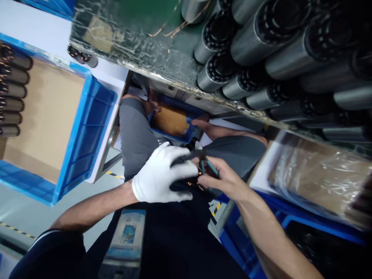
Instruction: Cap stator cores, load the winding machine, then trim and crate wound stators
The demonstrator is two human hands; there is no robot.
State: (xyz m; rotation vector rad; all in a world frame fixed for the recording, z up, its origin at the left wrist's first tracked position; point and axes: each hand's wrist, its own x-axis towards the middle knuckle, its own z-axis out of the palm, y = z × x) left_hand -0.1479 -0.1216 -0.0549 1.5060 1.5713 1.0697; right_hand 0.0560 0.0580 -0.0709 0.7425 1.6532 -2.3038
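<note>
My left hand [164,174], in a white glove, curls around a dark motor stator [190,182] above my lap. Copper wire glints at the stator's end, though most of its body is hidden by the glove and shadow. Teal-handled nippers [213,167] are in the grip of my bare right hand [228,180], close against the stator's wire end. Blur and the fingers hide the tool's jaws, so whether they touch the wire cannot be made out.
A worn green bench [130,58] carries several metal cylinders [216,71] and loose copper wires [177,29]. At left, a blue crate [100,124] holds several copper-wound stators [13,89]. Below is a blue bin [190,133] with copper-coloured scraps; plastic-wrapped cardboard [316,174] lies right.
</note>
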